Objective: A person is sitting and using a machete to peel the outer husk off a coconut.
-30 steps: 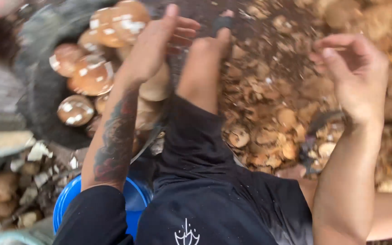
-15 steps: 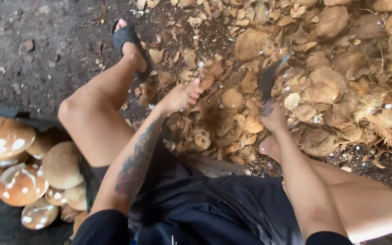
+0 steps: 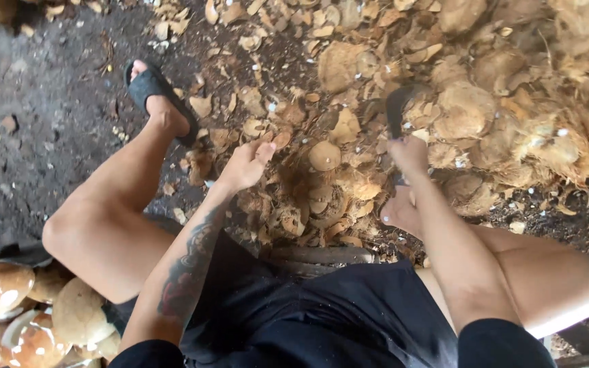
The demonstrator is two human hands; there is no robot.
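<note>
A dark-bladed chopping knife (image 3: pixel 397 112) is gripped in the closed right hand (image 3: pixel 409 155), blade raised above the heap of coconut husks (image 3: pixel 485 102). The left hand (image 3: pixel 247 165) is held loosely open and empty, over husk chips (image 3: pixel 315 197) strewn between the knees. Peeled coconuts (image 3: pixel 28 313) are piled at lower left.

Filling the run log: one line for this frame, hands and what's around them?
left hand: empty, open over husk chips | right hand: gripping dark blade | peeled coconuts at left
</note>
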